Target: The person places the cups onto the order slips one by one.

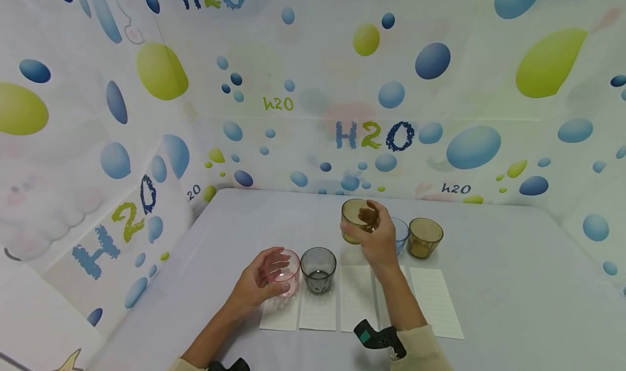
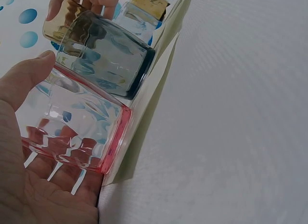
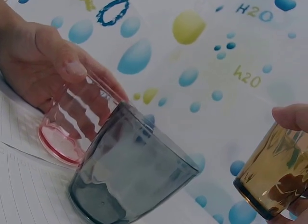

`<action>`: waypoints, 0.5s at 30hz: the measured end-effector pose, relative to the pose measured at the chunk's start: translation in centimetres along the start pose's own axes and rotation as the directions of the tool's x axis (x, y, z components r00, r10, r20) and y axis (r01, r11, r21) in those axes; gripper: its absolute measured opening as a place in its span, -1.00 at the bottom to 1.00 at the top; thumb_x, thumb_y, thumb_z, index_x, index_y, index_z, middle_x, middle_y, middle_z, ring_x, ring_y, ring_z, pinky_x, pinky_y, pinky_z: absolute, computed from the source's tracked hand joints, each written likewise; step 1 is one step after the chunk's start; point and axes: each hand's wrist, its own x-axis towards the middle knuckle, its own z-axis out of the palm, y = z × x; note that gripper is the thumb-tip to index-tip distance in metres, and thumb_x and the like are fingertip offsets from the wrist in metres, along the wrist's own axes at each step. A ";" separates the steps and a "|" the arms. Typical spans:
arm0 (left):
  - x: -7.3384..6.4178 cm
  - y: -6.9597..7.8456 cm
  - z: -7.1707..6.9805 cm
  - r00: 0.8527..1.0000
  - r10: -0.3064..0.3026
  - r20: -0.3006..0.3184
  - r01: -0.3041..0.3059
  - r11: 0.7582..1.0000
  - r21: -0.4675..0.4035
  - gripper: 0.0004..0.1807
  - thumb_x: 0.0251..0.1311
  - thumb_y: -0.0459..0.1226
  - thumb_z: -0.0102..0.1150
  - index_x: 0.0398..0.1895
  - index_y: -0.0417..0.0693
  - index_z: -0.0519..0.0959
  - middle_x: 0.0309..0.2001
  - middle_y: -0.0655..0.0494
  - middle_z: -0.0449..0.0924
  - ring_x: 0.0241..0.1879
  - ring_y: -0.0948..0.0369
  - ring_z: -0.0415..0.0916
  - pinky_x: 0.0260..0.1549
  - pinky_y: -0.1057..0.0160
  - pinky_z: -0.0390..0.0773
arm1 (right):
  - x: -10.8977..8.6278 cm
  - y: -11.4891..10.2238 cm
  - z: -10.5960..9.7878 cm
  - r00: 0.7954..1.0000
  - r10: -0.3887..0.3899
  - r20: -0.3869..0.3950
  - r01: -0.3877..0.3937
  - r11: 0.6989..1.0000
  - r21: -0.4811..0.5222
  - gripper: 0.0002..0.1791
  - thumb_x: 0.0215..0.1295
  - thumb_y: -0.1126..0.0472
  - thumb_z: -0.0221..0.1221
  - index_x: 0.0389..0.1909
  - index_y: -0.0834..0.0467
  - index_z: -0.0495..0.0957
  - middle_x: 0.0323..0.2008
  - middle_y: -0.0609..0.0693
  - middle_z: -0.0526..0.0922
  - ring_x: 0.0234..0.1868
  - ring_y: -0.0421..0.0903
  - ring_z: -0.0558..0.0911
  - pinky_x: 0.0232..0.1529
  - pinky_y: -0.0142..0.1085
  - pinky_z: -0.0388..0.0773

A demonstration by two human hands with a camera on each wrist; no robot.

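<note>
My left hand (image 1: 250, 283) is wrapped round a clear pink glass (image 1: 289, 268), thumb on the near side and fingers behind. This glass is upright at the far end of the leftmost paper strip. Right beside it stands a smoky grey glass (image 1: 318, 268), untouched, on the second strip. Farther back, my right hand (image 1: 380, 243) grips an amber glass (image 1: 351, 213) between thumb and fingers. In the right wrist view the amber glass (image 3: 262, 178) appears raised, the patterned backdrop showing behind its base. A blue glass (image 1: 402, 234) is partly hidden behind this hand.
A second amber glass (image 1: 425, 239) stands to the right of the blue one. Several lined white paper strips (image 1: 437, 306) lie in a row on the white tabletop (image 1: 508, 284). A bubble-patterned backdrop (image 1: 303, 50) rises along the table's back and left side.
</note>
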 end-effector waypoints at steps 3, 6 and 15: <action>0.0 -0.1 0.0 1.000 -0.002 -0.002 0.002 1.000 0.005 -0.19 0.13 -0.41 0.39 0.46 -0.17 0.25 0.31 -0.29 0.45 0.31 -0.21 0.42 0.18 0.36 0.52 | -0.2 -0.2 -0.2 1.000 -0.007 -0.003 0.007 1.000 0.002 -0.13 0.16 0.24 0.46 0.44 0.11 0.24 0.19 0.15 0.47 0.24 0.06 0.46 -0.03 -0.51 0.54; 0.0 -0.1 0.0 1.000 0.003 0.000 -0.003 1.000 0.004 -0.19 0.14 -0.41 0.38 0.46 -0.20 0.24 0.31 -0.30 0.46 0.30 -0.22 0.42 0.17 0.37 0.52 | -0.3 -0.4 -0.3 1.000 -0.014 -0.012 0.014 1.000 0.001 -0.14 0.15 0.25 0.46 0.44 0.12 0.24 0.19 0.15 0.47 0.23 0.08 0.47 -0.04 -0.51 0.56; 0.1 -0.1 0.0 1.000 0.008 0.004 -0.008 1.000 -0.002 -0.16 0.13 -0.42 0.39 0.47 -0.22 0.22 0.31 -0.29 0.46 0.31 -0.22 0.41 0.17 0.38 0.52 | -0.6 -0.5 -0.6 1.000 -0.016 0.007 0.016 1.000 0.009 -0.13 0.14 0.28 0.45 0.44 0.13 0.24 0.18 0.14 0.49 0.21 0.07 0.50 -0.01 -0.48 0.57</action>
